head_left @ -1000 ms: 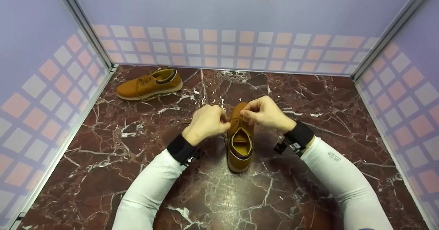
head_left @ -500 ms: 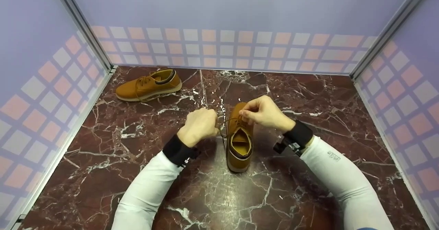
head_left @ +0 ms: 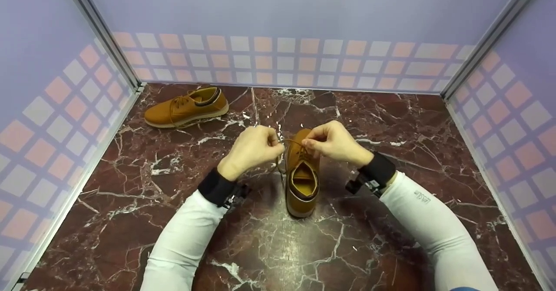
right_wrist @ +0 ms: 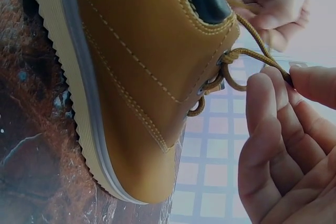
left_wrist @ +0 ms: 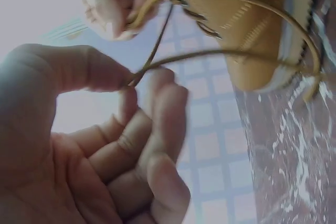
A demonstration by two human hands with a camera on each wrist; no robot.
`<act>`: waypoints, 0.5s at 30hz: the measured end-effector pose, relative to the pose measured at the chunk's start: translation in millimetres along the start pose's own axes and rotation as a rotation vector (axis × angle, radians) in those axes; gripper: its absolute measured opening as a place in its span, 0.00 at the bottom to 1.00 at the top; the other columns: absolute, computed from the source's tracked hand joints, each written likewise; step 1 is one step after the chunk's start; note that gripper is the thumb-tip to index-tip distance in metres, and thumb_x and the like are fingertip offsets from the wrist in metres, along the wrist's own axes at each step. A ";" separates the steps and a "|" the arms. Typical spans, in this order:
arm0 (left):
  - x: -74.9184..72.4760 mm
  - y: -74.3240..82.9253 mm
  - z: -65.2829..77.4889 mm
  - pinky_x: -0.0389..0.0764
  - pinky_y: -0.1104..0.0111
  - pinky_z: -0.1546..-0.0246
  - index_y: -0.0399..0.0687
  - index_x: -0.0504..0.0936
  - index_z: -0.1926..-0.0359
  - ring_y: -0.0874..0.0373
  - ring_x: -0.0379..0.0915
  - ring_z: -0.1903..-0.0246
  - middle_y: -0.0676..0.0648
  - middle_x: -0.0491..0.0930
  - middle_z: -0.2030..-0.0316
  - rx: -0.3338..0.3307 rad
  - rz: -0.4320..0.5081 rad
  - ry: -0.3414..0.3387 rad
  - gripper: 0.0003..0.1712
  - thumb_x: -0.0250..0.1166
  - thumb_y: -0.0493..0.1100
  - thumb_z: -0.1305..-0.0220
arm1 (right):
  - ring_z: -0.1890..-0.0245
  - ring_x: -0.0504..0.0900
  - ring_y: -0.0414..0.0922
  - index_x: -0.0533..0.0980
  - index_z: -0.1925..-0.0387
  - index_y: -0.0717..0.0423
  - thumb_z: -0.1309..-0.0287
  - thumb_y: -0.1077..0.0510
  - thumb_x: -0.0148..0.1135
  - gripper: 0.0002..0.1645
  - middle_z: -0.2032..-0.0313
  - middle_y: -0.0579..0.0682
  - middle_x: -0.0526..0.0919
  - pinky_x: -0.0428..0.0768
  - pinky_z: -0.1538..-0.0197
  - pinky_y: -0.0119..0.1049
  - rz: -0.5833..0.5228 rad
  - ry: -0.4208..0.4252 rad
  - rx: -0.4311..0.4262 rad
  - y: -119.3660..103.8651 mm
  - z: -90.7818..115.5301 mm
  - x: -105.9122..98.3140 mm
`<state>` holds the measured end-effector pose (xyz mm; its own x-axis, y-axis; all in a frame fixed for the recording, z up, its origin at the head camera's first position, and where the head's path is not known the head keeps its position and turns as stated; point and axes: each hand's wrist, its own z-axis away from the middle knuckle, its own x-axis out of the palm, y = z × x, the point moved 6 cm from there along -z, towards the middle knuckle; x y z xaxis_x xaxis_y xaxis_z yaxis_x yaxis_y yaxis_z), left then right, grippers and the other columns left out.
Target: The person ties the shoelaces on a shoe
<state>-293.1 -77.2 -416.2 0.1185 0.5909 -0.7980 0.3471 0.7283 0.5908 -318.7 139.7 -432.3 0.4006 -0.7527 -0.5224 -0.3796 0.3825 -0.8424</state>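
Observation:
A tan lace-up shoe (head_left: 302, 206) stands on the floor in front of me, toe pointing away. My left hand (head_left: 252, 148), left of its toe, pinches a brown shoelace (left_wrist: 205, 54) between thumb and index finger, the other fingers loosely bent. Over the shoe's front, my right hand (head_left: 338, 141) pinches lace too; in the right wrist view two strands (right_wrist: 252, 55) meet between its thumb and fingertip. One strand spans the gap between the hands in the head view. The lace's free part hangs in a curve beside the shoe in the left wrist view.
A matching tan shoe (head_left: 167, 112) lies at the back left, toe pointing left, laces on it. The dark red marble floor (head_left: 130, 221) is bounded by lilac panels (head_left: 286, 17) with pink and white squares at the back and both sides.
My left hand has moved left from the shoe, then forward, drawing lace out with it. My right hand keeps its pinch in nearly the same place.

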 end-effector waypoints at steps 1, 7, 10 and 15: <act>-1.2 -0.1 -0.7 0.76 0.68 0.73 0.52 0.86 0.72 0.61 0.74 0.80 0.52 0.86 0.76 -0.003 0.070 -0.009 0.08 0.69 0.45 0.35 | 0.80 0.86 0.38 0.91 0.62 0.65 0.27 0.63 0.72 0.09 0.70 0.64 0.93 0.84 0.75 0.28 -0.002 0.000 0.000 -0.2 -0.1 0.0; 4.0 -3.6 -4.6 0.88 0.70 0.76 0.41 0.85 0.67 0.61 0.85 0.80 0.49 0.89 0.76 -0.118 0.626 -0.151 0.08 0.66 0.39 0.31 | 0.80 0.86 0.36 0.91 0.63 0.67 0.26 0.62 0.71 0.11 0.70 0.66 0.93 0.82 0.75 0.26 0.005 -0.007 -0.014 -1.0 -0.6 0.4; 10.5 -5.7 -7.0 0.88 0.70 0.74 0.40 0.85 0.65 0.60 0.85 0.79 0.50 0.88 0.77 -0.192 0.872 -0.198 0.07 0.64 0.37 0.29 | 0.80 0.86 0.35 0.91 0.62 0.67 0.25 0.62 0.71 0.11 0.69 0.66 0.93 0.82 0.76 0.26 0.016 -0.013 -0.020 -0.8 -1.1 1.1; 20.3 -4.8 -11.4 0.86 0.71 0.73 0.47 0.87 0.67 0.61 0.84 0.78 0.52 0.88 0.77 -0.256 1.194 -0.209 0.12 0.62 0.36 0.25 | 0.80 0.86 0.35 0.91 0.62 0.67 0.25 0.61 0.71 0.11 0.69 0.66 0.93 0.85 0.75 0.30 0.013 -0.023 -0.017 -0.5 -3.0 3.0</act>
<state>-303.0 -64.8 -433.9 0.3903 0.8814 0.2661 -0.2689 -0.1673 0.9485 -319.8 135.6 -433.1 0.4145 -0.7349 -0.5367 -0.3993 0.3830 -0.8330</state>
